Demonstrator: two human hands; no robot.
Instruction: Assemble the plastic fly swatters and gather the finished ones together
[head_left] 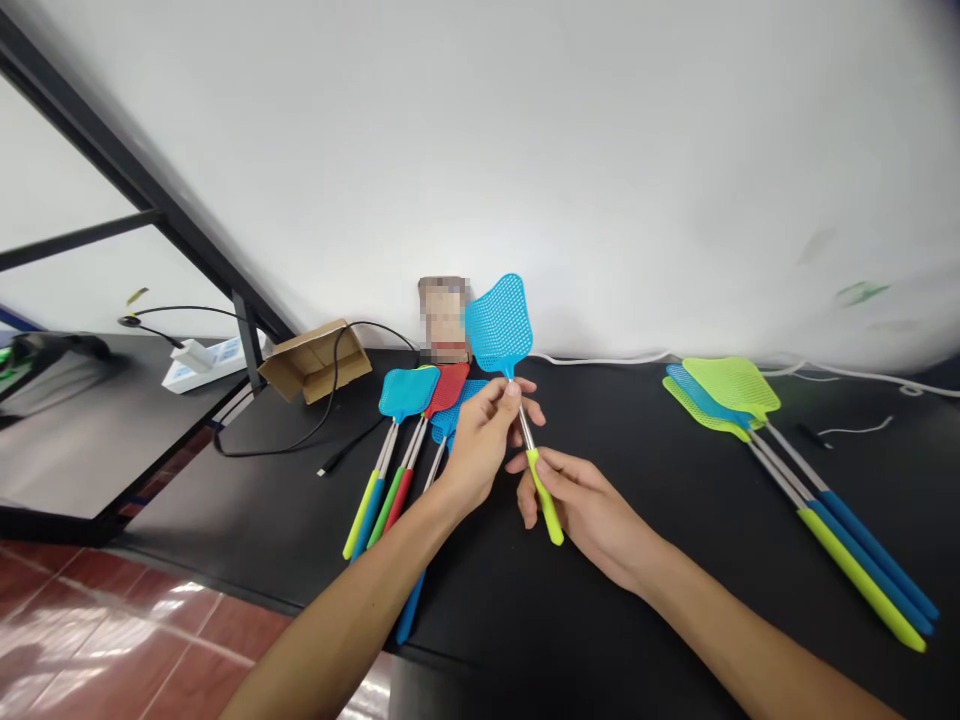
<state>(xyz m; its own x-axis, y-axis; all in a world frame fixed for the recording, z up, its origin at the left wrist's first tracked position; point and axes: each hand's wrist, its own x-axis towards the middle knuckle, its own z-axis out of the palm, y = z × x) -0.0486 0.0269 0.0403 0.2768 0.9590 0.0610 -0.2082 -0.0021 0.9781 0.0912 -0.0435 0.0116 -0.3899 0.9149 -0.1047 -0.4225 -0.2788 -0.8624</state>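
Both hands hold one fly swatter (504,325) with a blue perforated head, a metal shaft and a yellow-green grip, its head pointing up and away. My left hand (487,430) pinches the shaft just below the head. Lower down, my right hand (570,490) is closed around the top of the grip. On the black table left of it lies a group of fly swatters (409,392) with blue and red heads, partly covered by my left arm. To the right, several fly swatters (731,388) with yellow-green and blue heads lie stacked, handles toward me.
An open cardboard box (319,365) and a black cable (300,440) are at the left. A white power strip (214,362) lies behind the black metal frame (180,240). A pixelated object (445,318) leans on the white wall, where a white cable (600,360) runs.
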